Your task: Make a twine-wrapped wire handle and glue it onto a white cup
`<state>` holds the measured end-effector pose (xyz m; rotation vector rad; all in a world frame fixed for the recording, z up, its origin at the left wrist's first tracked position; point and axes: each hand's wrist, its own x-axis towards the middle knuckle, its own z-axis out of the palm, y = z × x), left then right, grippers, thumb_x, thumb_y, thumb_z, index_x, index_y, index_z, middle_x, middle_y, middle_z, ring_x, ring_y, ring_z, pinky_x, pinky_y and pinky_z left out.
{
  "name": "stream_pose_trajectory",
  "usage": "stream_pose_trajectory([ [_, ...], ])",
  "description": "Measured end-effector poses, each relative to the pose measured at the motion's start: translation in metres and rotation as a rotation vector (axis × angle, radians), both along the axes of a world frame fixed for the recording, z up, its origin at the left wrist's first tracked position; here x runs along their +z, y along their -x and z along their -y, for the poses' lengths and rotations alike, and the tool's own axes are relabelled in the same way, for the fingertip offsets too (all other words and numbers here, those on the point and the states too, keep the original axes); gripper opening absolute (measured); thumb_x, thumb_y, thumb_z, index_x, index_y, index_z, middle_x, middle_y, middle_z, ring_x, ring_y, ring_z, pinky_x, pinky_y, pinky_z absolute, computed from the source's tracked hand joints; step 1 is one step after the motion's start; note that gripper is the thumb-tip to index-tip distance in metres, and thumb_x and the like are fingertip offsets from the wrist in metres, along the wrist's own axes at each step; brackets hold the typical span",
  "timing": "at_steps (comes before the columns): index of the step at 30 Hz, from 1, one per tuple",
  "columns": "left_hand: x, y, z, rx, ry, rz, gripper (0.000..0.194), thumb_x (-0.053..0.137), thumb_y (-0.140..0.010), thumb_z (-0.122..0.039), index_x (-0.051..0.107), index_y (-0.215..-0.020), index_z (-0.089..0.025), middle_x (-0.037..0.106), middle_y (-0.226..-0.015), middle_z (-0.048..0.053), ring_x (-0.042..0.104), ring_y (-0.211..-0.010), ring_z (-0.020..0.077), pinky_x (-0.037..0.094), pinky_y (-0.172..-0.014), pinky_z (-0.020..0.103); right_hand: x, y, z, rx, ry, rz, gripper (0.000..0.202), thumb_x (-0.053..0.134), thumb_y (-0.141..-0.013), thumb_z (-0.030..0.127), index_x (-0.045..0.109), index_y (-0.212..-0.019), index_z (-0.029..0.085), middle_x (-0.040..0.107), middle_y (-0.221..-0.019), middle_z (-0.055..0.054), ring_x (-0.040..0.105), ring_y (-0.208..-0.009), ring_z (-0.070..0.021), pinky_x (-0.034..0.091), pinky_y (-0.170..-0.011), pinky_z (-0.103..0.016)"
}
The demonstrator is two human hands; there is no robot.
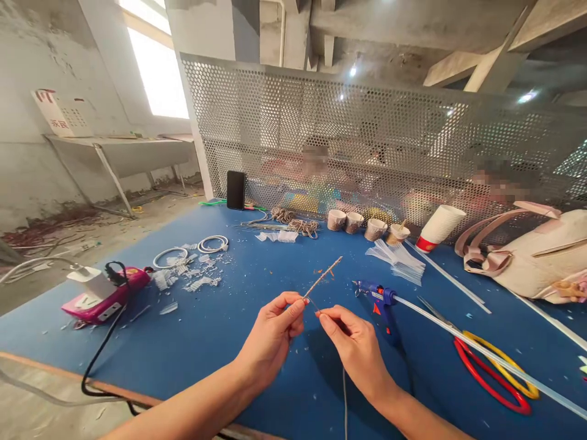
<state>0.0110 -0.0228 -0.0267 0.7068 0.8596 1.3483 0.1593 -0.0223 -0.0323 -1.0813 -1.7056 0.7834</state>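
Fingers of my left hand (pixel 287 315) pinched closed on the wrapped stick (pixel 323 276), held above the blue table (pixel 206 348); those of my right hand (pixel 346 333) pinched on the thin cord (pixel 345 397).

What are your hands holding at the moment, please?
Left hand: pinching thin twisted stick. Right hand: fingers on thin cord. Glue gun beside right hand, untouched.

Left hand (pixel 279 324), right hand (pixel 355 345) and forearms (pixel 192 394) are bare.
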Motion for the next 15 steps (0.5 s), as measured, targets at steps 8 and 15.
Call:
stream_pose_trajectory([
  [8,-0.0058,-0.0054,-0.0008,0.156,-0.107,-0.107,0.021,0.075,-0.065,-0.034,0.064,-0.064,-0.015,0.052,-0.052,-0.003,0.044,-0.05,0.0091,0.036,-0.051,0.022,-0.0072,0.0013,0.0072,0.06,-0.133,0.04,0.024,0.053,-0.088,0.031,0.067,-0.074,0.018,0.052,-0.06,0.001,0.045,-0.049,-0.0106,0.037,-0.045,-0.021],
  [15,-0.0035,-0.0074,-0.0001,0.184,-0.204,-0.191,0.017,0.071,-0.066,-0.03,0.068,-0.067,-0.014,0.063,-0.058,0.001,0.055,-0.052,0.0125,0.045,-0.056,0.025,-0.0069,-0.0009,0.0091,0.107,-0.169,0.082,0.023,0.053,-0.087,0.031,0.067,-0.074,0.018,0.052,-0.06,0.002,0.047,-0.052,-0.0109,0.039,-0.048,-0.021],
])
